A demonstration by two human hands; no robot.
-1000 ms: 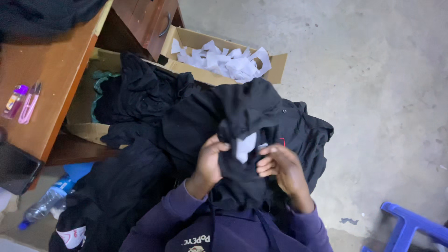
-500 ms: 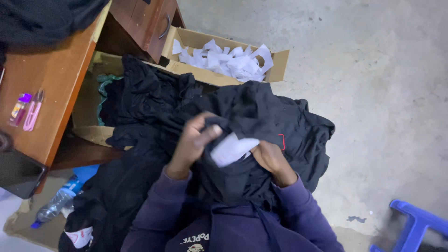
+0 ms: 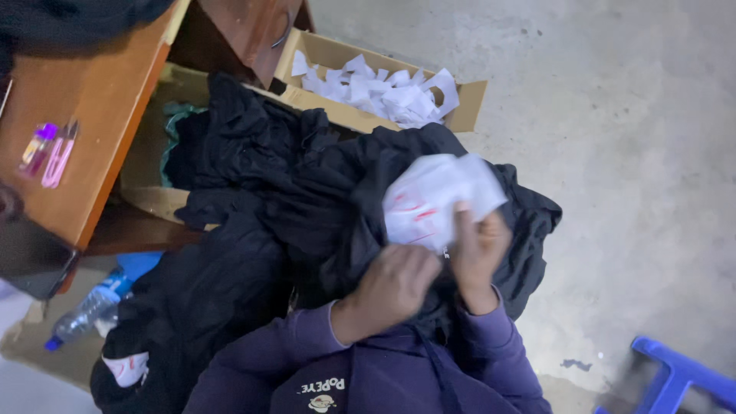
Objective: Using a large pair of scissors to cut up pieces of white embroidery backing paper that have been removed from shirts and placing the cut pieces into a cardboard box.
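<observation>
Light: dim, cool, fairly even
Brightest: white paper tag point(image 3: 437, 201) just above the right hand point(image 3: 479, 253), slightly washed out
Darkest: black garments point(image 3: 291, 192) left of the left hand point(image 3: 391, 287), folds barely readable
Blur: soft motion smear throughout

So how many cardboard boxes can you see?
2: one box of white paper scraps at top centre, one open box under the black clothes. More may be hidden.

Matt black cloth garment point(image 3: 307, 184) beside glossy varnished wood desk point(image 3: 92, 146); white paper tag point(image 3: 437, 201), crinkled; plain brown cardboard box point(image 3: 468, 103) behind the garment; rough grey concrete floor point(image 3: 613, 153).
</observation>
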